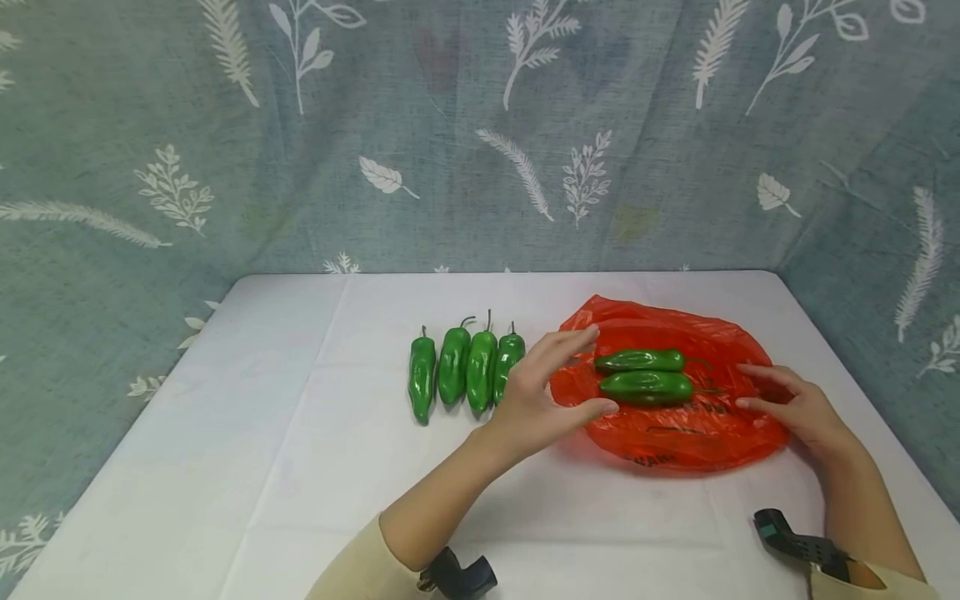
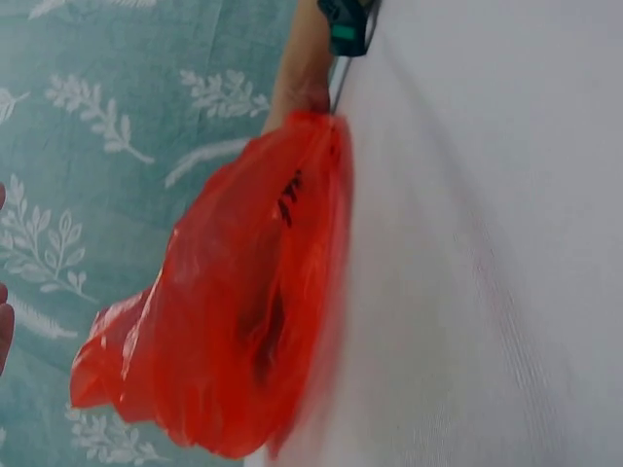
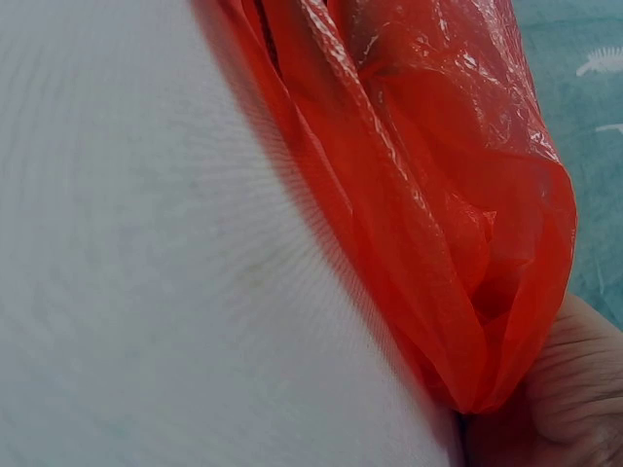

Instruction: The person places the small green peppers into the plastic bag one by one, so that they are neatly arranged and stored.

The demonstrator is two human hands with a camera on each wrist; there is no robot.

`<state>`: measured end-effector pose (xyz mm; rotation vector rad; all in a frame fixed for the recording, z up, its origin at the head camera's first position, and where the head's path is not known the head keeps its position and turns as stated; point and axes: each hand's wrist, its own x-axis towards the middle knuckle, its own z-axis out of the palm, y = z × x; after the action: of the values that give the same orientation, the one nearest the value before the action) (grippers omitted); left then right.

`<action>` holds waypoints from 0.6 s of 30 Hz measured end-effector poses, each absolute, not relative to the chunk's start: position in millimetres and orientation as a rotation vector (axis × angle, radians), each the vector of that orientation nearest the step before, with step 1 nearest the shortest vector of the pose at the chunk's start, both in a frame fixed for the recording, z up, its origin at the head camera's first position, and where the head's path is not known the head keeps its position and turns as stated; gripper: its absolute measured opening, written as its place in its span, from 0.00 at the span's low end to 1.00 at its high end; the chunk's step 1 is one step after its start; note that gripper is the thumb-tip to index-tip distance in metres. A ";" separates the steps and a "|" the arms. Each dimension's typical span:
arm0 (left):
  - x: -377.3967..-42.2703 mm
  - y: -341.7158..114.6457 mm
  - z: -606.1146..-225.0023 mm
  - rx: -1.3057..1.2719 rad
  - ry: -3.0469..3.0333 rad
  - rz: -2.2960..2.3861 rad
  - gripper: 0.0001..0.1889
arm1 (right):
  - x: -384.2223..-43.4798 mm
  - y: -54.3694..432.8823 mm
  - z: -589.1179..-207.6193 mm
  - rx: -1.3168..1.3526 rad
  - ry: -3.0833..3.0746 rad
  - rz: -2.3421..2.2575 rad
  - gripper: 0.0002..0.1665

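Note:
Two glossy green chili peppers (image 1: 647, 387) lie side by side on a red plastic bag (image 1: 693, 446), their stems to the right. My left hand (image 1: 536, 392) is at the bag's left side, fingers and thumb spread apart with nothing between them. Only its fingertips (image 2: 5, 336) show at the left wrist view's edge. My right hand (image 1: 798, 412) rests at the bag's right edge, its thumb and fingers extended over the red plastic and apart. In the right wrist view, the bag (image 3: 438, 195) hides most of that hand (image 3: 569, 389).
Several more green peppers (image 1: 422, 379) stand in a row on the white tablecloth (image 1: 300, 467), left of my left hand. A grey-green curtain with white leaf prints (image 1: 450, 125) hangs behind and beside the table. Each wrist wears a black camera mount (image 1: 802, 542).

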<state>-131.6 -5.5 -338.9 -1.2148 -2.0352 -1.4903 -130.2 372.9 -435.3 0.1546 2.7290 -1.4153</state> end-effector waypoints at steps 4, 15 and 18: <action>-132.7 -16.5 -340.5 -1.185 -2.008 -1.470 0.40 | -130.6 372.2 -436.0 0.149 2.723 -1.429 0.37; -129.8 -49.9 -352.4 -1.046 -2.053 -1.455 0.40 | -131.4 372.4 -436.7 0.149 2.733 -1.406 0.37; -129.5 -57.5 -352.9 -1.037 -2.030 -1.444 0.41 | -131.2 372.6 -436.3 0.150 2.729 -1.413 0.36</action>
<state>-129.5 -57.5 -352.9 -1.0369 -2.0296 -1.4441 -131.2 372.6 -436.3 0.1500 2.7289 -1.4130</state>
